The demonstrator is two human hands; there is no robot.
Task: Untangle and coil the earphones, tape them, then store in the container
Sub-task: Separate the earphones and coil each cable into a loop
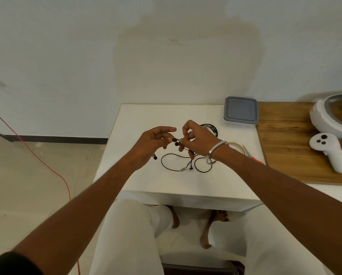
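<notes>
A: Where do things stand with the earphones [178, 155]?

B: Both hands are lifted a little above the white surface [146, 175], close together. The left hand [152, 143] pinches the black cord near an earbud between thumb and fingers, and the right hand [196, 141] has its fingertips curled on the cord just beside it. The rest of the cord droops in loose loops onto the surface, with the plug end lying below the right wrist (a second earbud seems to hang under the left palm, though it is small and hard to be sure of).

A: So the untangling isn't finished?

B: I'd judge not. The loops cross each other near the plug, and nothing is coiled yet.

A: What could go wrong from here?

B: Pulling the two pinched points apart too briskly could cinch a crossing into a tighter knot. The trailing loops could also snag on the bracelet [215, 153] on the right wrist, since one loop lies right beside it.

A: And the later steps?

B: A dark tape roll [212, 130] sits just behind the right hand, scissors [251, 155] lie to its right, and the grey-lidded container [241, 110] sits at the far right corner with its lid on. A careless sweep of the right forearm could knock the scissors off toward the wooden table [285, 145].
</notes>
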